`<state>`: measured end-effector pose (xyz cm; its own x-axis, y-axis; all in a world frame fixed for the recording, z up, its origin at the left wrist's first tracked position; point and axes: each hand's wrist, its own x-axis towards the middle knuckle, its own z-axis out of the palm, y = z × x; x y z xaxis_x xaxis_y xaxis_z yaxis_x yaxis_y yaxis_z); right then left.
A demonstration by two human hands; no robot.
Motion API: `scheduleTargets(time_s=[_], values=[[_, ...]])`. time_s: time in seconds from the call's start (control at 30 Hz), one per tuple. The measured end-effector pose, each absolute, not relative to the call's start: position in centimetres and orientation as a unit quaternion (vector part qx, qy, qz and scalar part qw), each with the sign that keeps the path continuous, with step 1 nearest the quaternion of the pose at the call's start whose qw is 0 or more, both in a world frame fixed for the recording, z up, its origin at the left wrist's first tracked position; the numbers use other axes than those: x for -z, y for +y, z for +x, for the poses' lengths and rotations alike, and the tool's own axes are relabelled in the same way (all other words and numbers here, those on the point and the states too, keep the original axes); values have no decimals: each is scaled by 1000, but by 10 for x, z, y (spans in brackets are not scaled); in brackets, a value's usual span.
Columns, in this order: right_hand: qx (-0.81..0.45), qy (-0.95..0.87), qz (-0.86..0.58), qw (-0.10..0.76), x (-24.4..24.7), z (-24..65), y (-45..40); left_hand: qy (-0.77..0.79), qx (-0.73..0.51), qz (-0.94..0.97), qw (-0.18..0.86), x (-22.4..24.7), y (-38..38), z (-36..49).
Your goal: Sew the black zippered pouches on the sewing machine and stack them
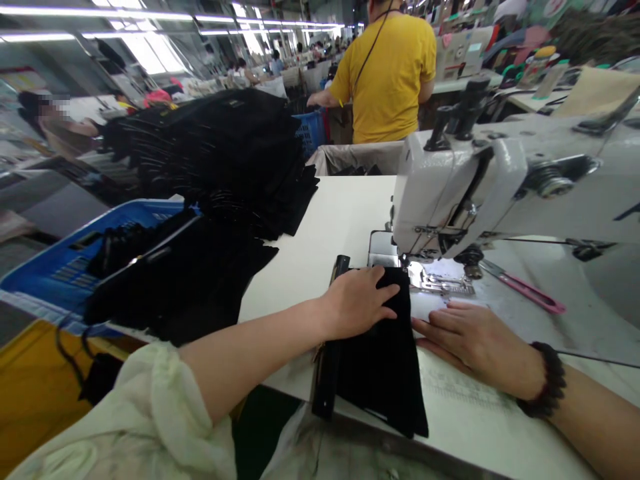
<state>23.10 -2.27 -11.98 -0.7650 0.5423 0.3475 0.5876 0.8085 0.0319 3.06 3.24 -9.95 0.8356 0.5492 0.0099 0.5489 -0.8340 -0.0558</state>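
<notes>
A black fabric piece (385, 373) lies on the white sewing table, its far end at the needle area of a white sewing machine (465, 193). My left hand (360, 303) rests flat on the fabric with its fingers spread. Just right of the fabric, my right hand (463, 333) lies on the table, fingers stretched out and their tips at the fabric's edge. Along the fabric's left side runs a black bar (327, 373), partly covered by my left hand and wrist.
Pink-handled scissors (535, 293) lie right of the needle area. Large stacks of black fabric (215, 147) and a blue basket (45, 267) stand on the left. A person in a yellow shirt (390, 73) is beyond the table, near a cloth-lined bin (360, 155).
</notes>
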Motion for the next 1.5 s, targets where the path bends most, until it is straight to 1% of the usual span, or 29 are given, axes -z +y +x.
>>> scheduleTargets(time_s=[0.13,0.27,0.37,0.53,0.63,0.7,0.8,0.93,1.0,1.1,1.23,1.33,1.5], values=[[41,-939,-311,142,120,229,-26,-246,62,-967,6,113,33,30],[1,-936,-333,111,117,226,-31,-258,70,-963,-20,115,32,30],[-3,-933,-346,102,117,222,-31,-257,73,-963,-39,114,37,31],[3,-924,-374,80,113,219,-30,-265,34,-959,-92,101,33,27],[-16,-920,-387,51,105,216,-40,-227,-7,-967,-115,85,6,19],[-45,-923,-380,39,99,213,-53,-186,-6,-976,-114,78,-15,12],[-77,-924,-369,62,96,207,-80,-163,61,-974,-142,78,-37,0],[-43,-906,-393,152,106,195,-111,-201,169,-930,-257,84,-42,-12],[-25,-888,-416,196,112,189,-120,-215,205,-911,-285,85,-42,-15],[-17,-868,-432,245,121,181,-127,-215,215,-915,-267,87,-45,-14],[8,-862,-415,290,130,176,-132,-190,190,-948,-172,96,-53,-9],[46,-863,-407,295,134,177,-134,-179,177,-961,-116,103,-57,-6],[69,-864,-400,296,131,178,-135,-174,158,-968,-92,106,-59,-7]])
